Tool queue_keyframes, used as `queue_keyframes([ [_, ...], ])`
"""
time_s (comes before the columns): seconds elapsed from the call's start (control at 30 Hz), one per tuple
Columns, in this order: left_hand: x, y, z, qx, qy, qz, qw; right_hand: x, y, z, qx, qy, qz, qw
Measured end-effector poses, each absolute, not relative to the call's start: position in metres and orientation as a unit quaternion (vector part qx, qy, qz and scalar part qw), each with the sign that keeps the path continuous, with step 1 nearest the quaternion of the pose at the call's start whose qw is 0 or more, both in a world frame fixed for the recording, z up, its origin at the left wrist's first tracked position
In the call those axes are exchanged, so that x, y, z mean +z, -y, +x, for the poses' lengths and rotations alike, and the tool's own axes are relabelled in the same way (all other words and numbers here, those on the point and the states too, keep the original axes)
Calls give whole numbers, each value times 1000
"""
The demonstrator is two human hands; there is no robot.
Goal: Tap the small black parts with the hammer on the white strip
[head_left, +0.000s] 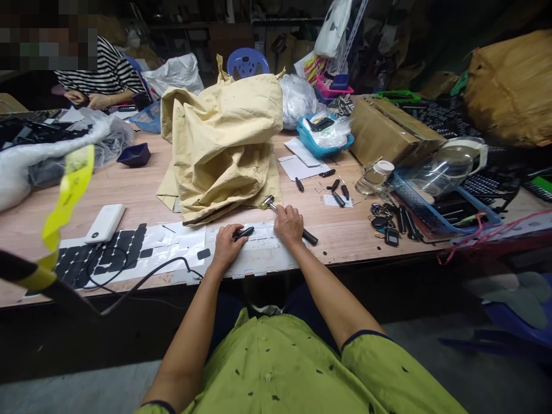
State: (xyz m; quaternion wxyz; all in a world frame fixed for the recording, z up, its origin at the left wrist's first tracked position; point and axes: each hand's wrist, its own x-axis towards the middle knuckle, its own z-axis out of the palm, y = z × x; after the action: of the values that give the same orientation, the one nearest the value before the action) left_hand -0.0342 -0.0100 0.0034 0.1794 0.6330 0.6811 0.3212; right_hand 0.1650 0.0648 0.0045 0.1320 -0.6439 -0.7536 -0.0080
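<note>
My left hand (228,244) rests at the table's near edge, its fingers closed on a small black handle-like piece (245,233) that points to the right. My right hand (288,224) is wrapped around the shaft of a small hammer (310,237). The hammer's metal head (268,201) lies up and to the left of that hand, and its black grip sticks out at the lower right. Beneath both hands is a pale flat board (263,259). A large beige cloth sack (228,132) stands slumped just beyond them.
Several black pieces (338,199) lie to the right, near a glass jar (375,175) and a blue basket (466,224). At left are a white power bank (106,223) with a cable and black stickers (125,244). A person in a striped sleeve (116,66) sits at the far left.
</note>
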Motion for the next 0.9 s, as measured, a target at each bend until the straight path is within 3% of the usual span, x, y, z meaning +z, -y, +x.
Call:
queue_keyframes([
  [0.37, 1, 3, -31, 317, -693, 622, 182, 10, -69, 173, 53, 740, -649, 170],
  [0.67, -5, 0, -30, 343, -690, 612, 180, 4, -14, 179, 204, 776, -513, 305],
  [0.9, -8, -3, -31, 347, -692, 603, 191, 6, 6, 158, 180, 802, -475, 315],
])
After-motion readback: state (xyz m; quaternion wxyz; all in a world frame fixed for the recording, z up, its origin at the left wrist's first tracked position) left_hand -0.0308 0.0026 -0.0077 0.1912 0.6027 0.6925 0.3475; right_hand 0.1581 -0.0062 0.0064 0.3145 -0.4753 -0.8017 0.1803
